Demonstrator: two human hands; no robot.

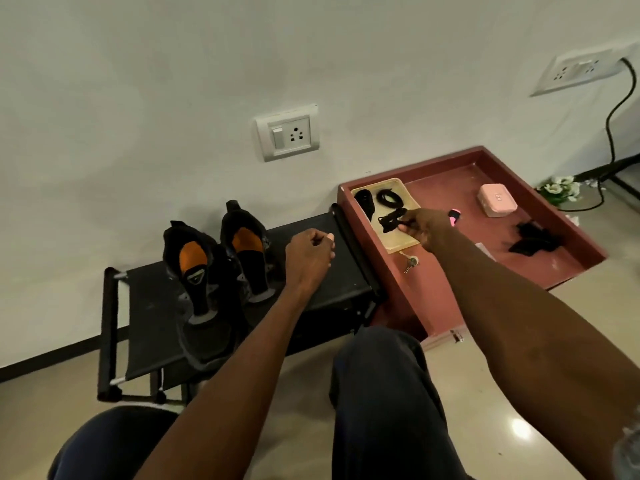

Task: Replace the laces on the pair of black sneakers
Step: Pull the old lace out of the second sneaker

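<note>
Two black sneakers with orange insoles, the left sneaker [194, 271] and the right sneaker [247, 251], stand side by side without laces on a low black shoe rack [329, 282]. Right of the rack, a cream tray [403, 239] holds a coiled black lace [388, 197] and a dark bundle [363, 199]. My right hand [424, 226] reaches over this tray and pinches a bunched black lace [389, 220]. My left hand [310, 252] hovers over the rack beside the right sneaker, fingers loosely curled, holding nothing.
The cream tray lies in a reddish-brown box [519, 216] with a pink case [497, 199], a pink-and-black item [454, 216], black scraps [533, 237] and keys [410, 263]. Wall sockets [287, 133] and a black cable [620, 109] are behind. My knees are below.
</note>
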